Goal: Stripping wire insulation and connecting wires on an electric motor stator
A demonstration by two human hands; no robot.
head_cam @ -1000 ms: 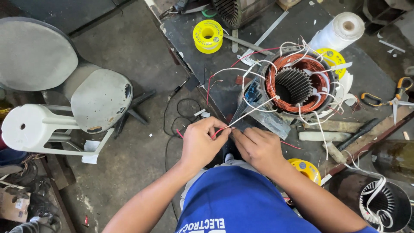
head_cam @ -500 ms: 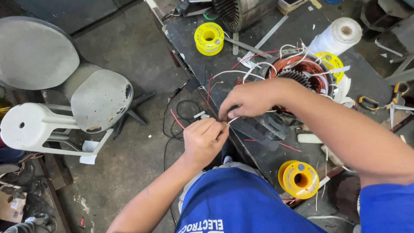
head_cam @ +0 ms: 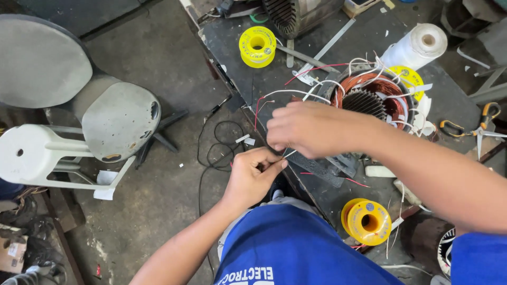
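My left hand pinches the near end of a thin white wire just off the edge of the dark workbench. My right hand reaches across above it and grips the same wire a little farther along. The wire belongs to a bundle of white and red leads running to a motor stator with copper windings, which lies on the bench behind my right hand.
Yellow spools sit at the bench's far side and near edge. A white roll stands behind the stator. Orange-handled pliers lie at right. White and grey plastic chairs stand on the floor at left.
My right hand has moved from beside the left hand out across the bench and now sits above the left hand, its forearm crossing the view. The left hand stayed near the bench edge.
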